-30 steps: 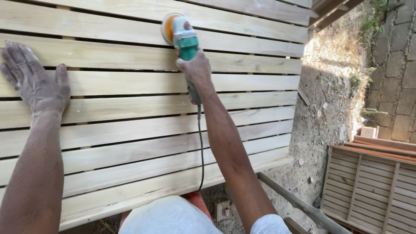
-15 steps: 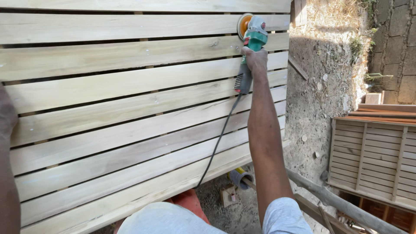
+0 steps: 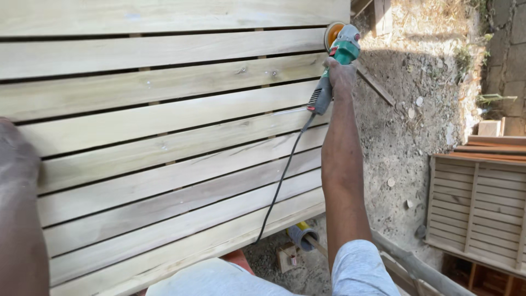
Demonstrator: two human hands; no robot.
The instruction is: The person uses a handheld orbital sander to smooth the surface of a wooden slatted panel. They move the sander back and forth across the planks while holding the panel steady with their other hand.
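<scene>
The right hand (image 3: 341, 74) gripped a green sander (image 3: 338, 52), disc flat against the slatted panel's (image 3: 164, 131) edge; the left hand's (image 3: 16, 159) state, blurred, could not be told.

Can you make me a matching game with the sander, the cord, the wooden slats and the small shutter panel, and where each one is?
Things:
1 sander
2 black cord
3 slatted wood panel
4 small shutter panel

Places:
A lying on the ground at the far right
B at the big panel's top right corner, in the right hand
C filling the left and middle
D hanging down from the tool

Pairs: 1-B, 2-D, 3-C, 4-A
</scene>
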